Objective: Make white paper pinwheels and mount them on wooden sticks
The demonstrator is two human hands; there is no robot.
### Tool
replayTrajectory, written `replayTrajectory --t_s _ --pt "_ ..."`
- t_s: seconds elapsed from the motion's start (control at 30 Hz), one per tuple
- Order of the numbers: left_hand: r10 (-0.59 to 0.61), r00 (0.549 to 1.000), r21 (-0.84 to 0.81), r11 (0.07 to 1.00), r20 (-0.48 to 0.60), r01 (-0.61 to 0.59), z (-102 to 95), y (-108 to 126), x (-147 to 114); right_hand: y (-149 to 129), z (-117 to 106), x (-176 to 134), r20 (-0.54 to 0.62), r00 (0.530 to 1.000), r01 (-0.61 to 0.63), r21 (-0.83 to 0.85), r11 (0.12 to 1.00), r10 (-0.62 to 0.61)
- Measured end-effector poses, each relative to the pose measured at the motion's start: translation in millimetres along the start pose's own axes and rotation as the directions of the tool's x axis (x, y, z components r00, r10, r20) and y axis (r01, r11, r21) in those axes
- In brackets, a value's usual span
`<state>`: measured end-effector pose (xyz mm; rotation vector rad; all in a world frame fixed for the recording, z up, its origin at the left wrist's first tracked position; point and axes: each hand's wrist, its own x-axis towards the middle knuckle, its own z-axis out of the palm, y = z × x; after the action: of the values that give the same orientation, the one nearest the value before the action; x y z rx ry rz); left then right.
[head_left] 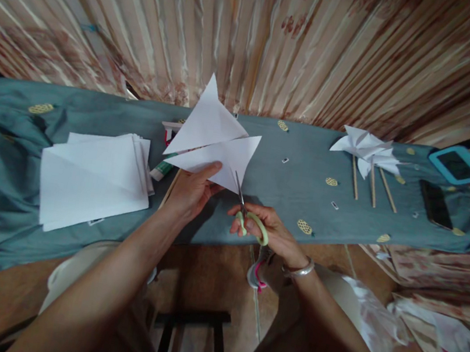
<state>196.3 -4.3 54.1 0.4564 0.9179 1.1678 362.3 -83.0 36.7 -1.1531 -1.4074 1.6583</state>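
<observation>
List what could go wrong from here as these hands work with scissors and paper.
1. The cut might run too far: the green-handled metal scissors in the right hand straddle an edge of the slit white paper sheet, so a piece could come off.
2. A finger could be nicked, as the left hand grips the sheet near the blades.
3. Held by one hand, the sheet may flex, bending the cut.

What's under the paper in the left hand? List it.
Partly showing: a green tube, a red item, a thin wooden strip and fingers of the left hand. Anything else beneath the paper is covered.
</observation>
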Motion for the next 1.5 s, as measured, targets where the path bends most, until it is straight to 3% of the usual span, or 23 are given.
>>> replayTrajectory --t_s 1.27,1.5 --pt "-0.033 0.999 0.004 0.999 0.016 0.033 -1.9 0.7 0.0 4.1 1.4 1.0 -0.081 0.996 -0.015 0.079 0.997 0.021" --pt "-0.004 0.998 -0.021 1.000 0.066 0.005 -4.2 -1.1 2.3 5.0 1.0 0.9 -0.089 0.996 -0.026 0.084 0.996 0.033"
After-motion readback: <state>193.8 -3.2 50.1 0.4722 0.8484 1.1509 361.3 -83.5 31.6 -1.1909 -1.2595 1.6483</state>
